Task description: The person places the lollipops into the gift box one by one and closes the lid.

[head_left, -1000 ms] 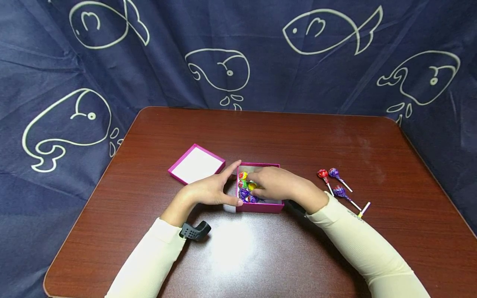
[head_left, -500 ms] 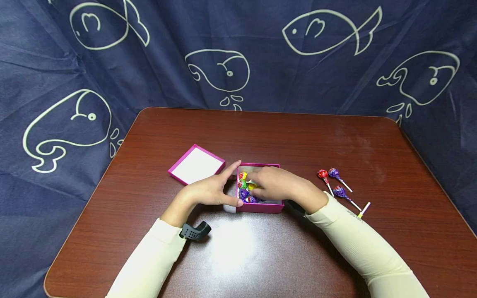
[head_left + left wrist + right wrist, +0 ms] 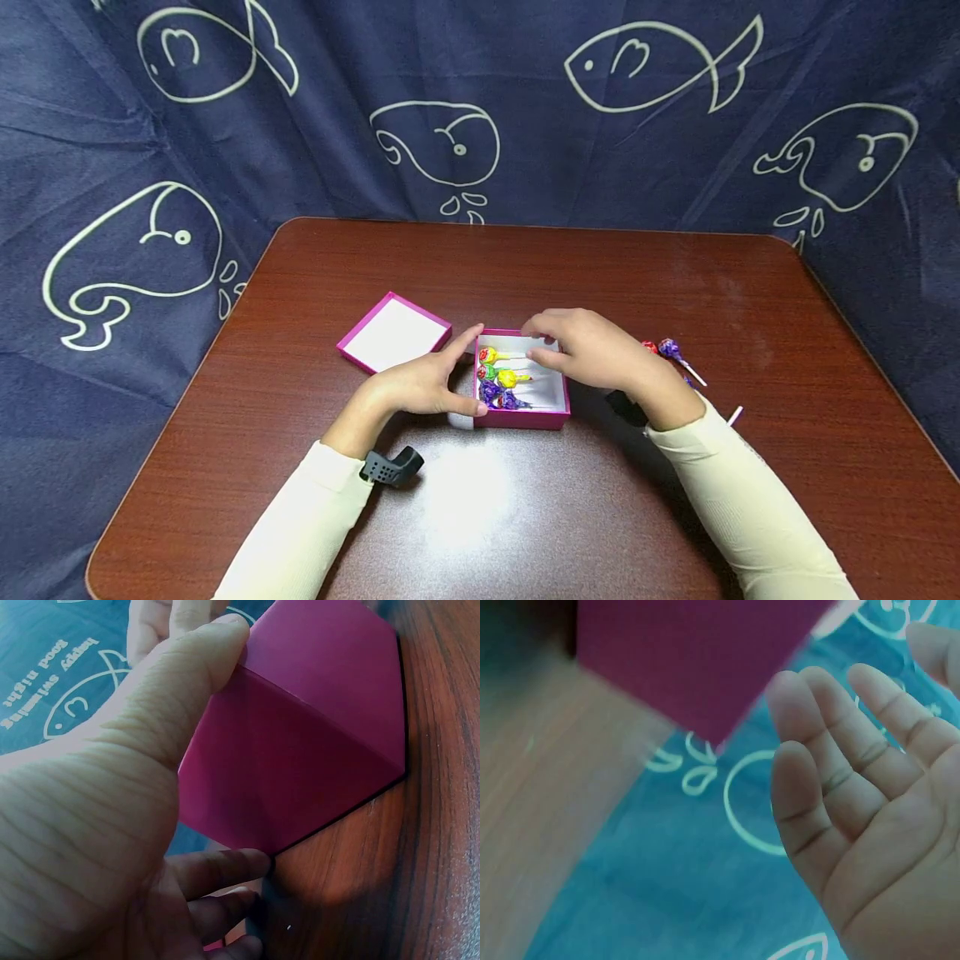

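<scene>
A pink box (image 3: pixel 522 419) with a pale inside holds several wrapped lollipops, among them a yellow one (image 3: pixel 507 378) and a purple one (image 3: pixel 491 392), heads at the left side. My left hand (image 3: pixel 420 383) rests along the box's left side, thumb at the near corner and fingers spread; in the left wrist view the thumb touches the edge of the pink box (image 3: pixel 300 727). Above the box's right side is my right hand (image 3: pixel 600 350), holding nothing. The right wrist view shows that hand (image 3: pixel 885 780) with loosely bent fingers beside the box (image 3: pixel 682 660).
The pink lid (image 3: pixel 395 333), white inside, lies behind my left hand. Right of the box, a purple lollipop (image 3: pixel 669 348) and a red one (image 3: pixel 649 346) lie on the brown table (image 3: pixel 525 267), partly behind my right arm. A white stick (image 3: pixel 736 415) shows near that sleeve. A blue patterned cloth hangs behind.
My right hand has lifted out of the box and shifted to the right, uncovering the lollipops' sticks. Its arm now covers more of the loose lollipops. The left hand has stayed in place.
</scene>
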`<action>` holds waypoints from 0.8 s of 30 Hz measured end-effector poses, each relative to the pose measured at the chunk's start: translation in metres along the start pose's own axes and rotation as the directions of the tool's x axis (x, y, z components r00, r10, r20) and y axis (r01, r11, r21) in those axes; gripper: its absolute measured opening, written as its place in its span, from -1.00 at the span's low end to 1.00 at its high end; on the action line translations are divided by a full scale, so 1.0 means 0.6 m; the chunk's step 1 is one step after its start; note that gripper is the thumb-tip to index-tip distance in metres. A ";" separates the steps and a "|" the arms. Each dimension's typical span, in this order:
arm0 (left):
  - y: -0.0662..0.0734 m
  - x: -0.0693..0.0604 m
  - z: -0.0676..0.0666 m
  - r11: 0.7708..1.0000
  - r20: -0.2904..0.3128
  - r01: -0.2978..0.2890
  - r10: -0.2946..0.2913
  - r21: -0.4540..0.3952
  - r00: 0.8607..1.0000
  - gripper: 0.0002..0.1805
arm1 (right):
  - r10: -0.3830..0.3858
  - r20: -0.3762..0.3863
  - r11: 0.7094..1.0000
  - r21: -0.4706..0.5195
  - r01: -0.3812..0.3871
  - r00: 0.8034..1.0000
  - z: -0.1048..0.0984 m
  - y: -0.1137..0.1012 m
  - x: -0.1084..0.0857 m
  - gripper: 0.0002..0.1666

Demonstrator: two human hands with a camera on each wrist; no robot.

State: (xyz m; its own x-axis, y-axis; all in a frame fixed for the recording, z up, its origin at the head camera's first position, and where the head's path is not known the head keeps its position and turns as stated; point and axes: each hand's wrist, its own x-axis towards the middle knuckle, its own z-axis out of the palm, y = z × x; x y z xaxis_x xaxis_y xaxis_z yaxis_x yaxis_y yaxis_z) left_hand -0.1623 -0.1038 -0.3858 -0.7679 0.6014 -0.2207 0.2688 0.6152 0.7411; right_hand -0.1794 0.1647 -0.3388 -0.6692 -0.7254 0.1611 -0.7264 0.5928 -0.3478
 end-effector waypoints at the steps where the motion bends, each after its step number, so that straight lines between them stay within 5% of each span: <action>1: 0.001 -0.001 0.000 1.000 -0.002 0.000 0.000 0.000 1.000 0.24 | 0.014 -0.015 1.000 -0.003 -0.014 1.000 -0.005 0.004 -0.004 -0.79; 13: 0.000 -0.001 -0.001 1.000 0.000 0.000 0.000 0.014 1.000 0.24 | 0.191 -0.120 0.974 -0.101 -0.203 0.974 -0.037 0.077 -0.080 -0.75; 24: 0.000 0.000 0.000 1.000 0.000 0.007 -0.007 0.020 1.000 0.24 | 0.333 -0.026 0.930 -0.153 -0.333 0.942 -0.041 0.128 -0.133 -0.75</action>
State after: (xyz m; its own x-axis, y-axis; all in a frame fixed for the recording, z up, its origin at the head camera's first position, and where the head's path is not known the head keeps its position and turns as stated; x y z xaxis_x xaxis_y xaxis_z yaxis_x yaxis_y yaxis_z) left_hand -0.1623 -0.1040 -0.3857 -0.7698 0.5970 -0.2260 0.2751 0.6297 0.7265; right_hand -0.1857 0.2768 -0.3559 -0.8769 -0.4769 0.0602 -0.4767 0.8467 -0.2363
